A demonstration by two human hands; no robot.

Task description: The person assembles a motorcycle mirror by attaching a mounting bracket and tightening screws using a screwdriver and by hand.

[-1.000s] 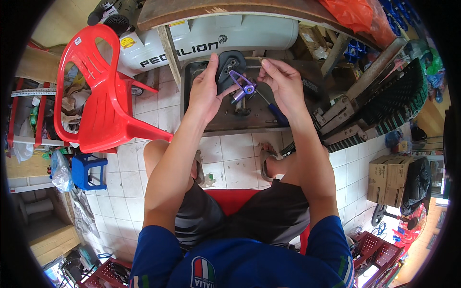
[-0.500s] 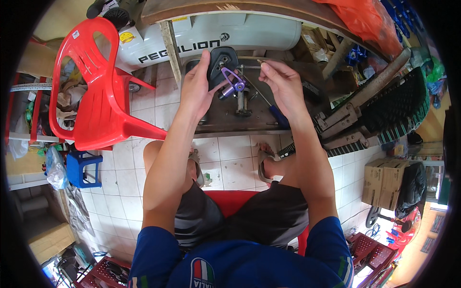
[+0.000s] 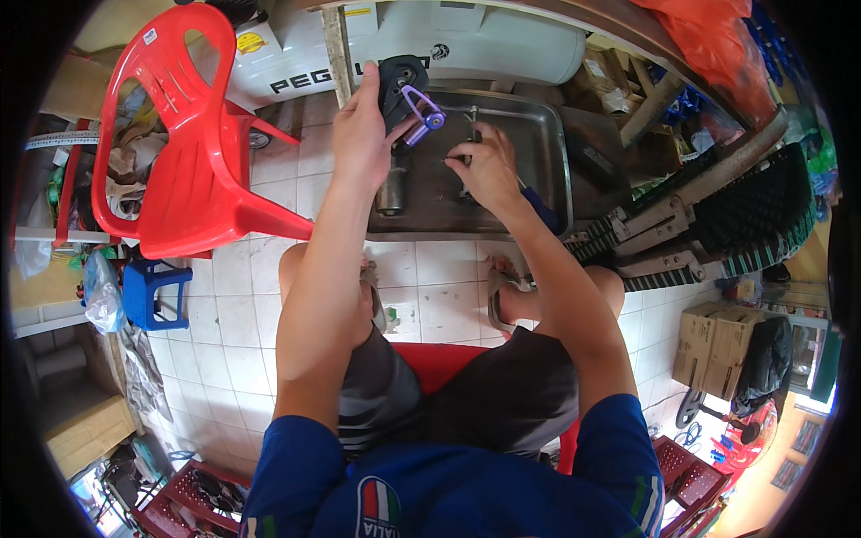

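My left hand point(image 3: 361, 130) is closed around a flat black rounded part point(image 3: 401, 82) with a purple metal bracket point(image 3: 433, 120) fixed to it, raised over the left side of a metal tray point(image 3: 564, 170). My right hand point(image 3: 491, 170) is over the middle of the tray, thumb and fingertips pinched together. Whatever is between those fingertips is too small to make out. Beneath and beyond that hand a slim metal piece point(image 3: 474, 115) shows in part. A grey metal cylinder point(image 3: 391, 195) lies in the tray near my left wrist. Right of my right hand lies a tool with a blue handle point(image 3: 541, 212).
A red plastic chair point(image 3: 184, 170) stands on the left, with a small blue stool point(image 3: 155, 296) below it. Behind the tray lies a large white tank point(image 3: 511, 49). Black slatted parts point(image 3: 717, 215) lean at the right, and cardboard boxes point(image 3: 713, 350) stand farther down.
My right hand has moved down and left into the tray area, its fingers still pinched. My left hand has shifted slightly up and left with the black part. The view has tilted, showing more of the tray.
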